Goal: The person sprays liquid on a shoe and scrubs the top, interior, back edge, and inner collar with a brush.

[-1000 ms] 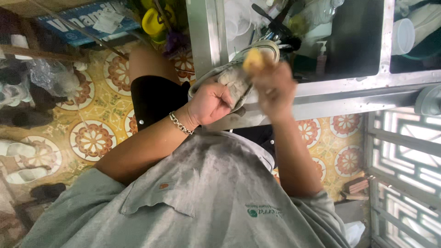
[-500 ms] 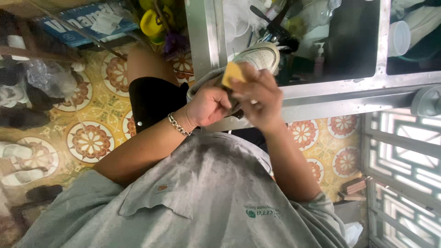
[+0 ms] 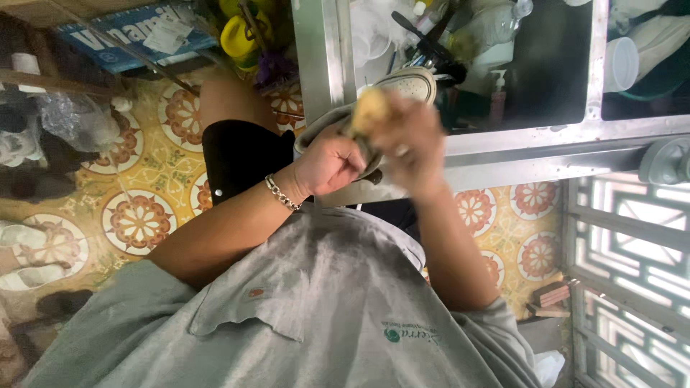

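We looked down over our own grey shirt (image 3: 316, 316) at both hands, raised near the centre of the frame. Our left hand (image 3: 332, 159) — a chain bracelet (image 3: 282, 193) at its wrist — was closed in a fist around a grey shoe (image 3: 374, 108), whose pale sole pointed toward the upper middle. Our right hand (image 3: 413, 147), blurred, had its fingers closed on a yellowish sponge (image 3: 371, 112) pressed against the shoe's side. Behind them, across the upper right, ran a metal sink (image 3: 560, 136) crowded with bottles. Patterned floor tiles (image 3: 136, 215) filled the left — sandals (image 3: 32, 255) lay at the far left edge.
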